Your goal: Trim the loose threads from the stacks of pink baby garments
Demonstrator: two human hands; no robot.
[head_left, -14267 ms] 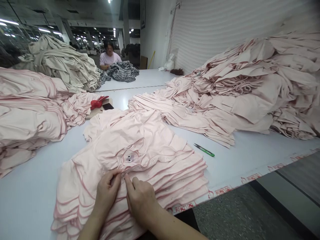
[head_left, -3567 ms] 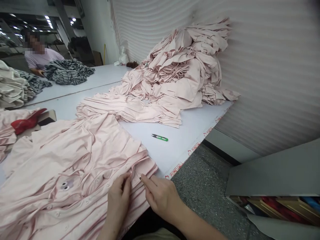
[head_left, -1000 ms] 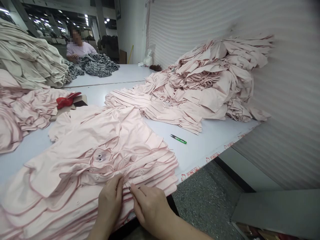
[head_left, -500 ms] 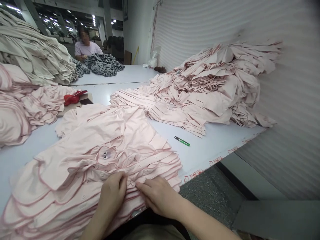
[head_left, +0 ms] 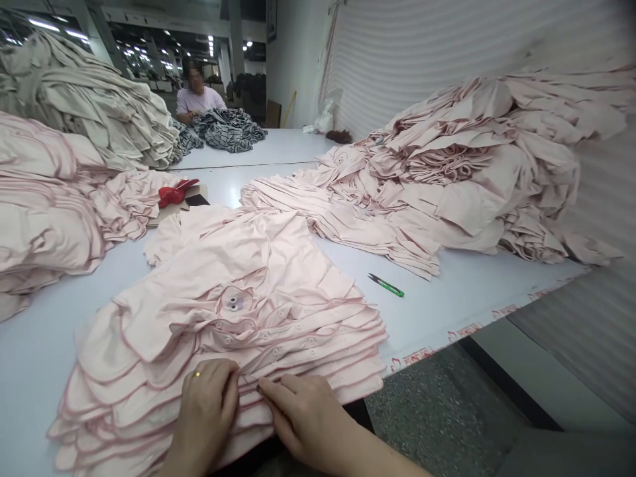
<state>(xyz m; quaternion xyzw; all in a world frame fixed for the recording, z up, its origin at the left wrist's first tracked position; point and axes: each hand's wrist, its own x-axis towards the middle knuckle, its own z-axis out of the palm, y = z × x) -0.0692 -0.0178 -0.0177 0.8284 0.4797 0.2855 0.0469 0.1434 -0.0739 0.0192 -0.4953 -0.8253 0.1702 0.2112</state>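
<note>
Pale pink snap-button garments (head_left: 278,265) lie stacked on the desk (head_left: 59,358), hems running crosswise under the left hand (head_left: 206,414) and right hand (head_left: 308,414), both curled close together, any grip unclear.

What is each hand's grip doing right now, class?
Left hand: curled on the pink garment stack; holding anything cannot be told.
Right hand: lying on the same stack; grip cannot be told.
</note>
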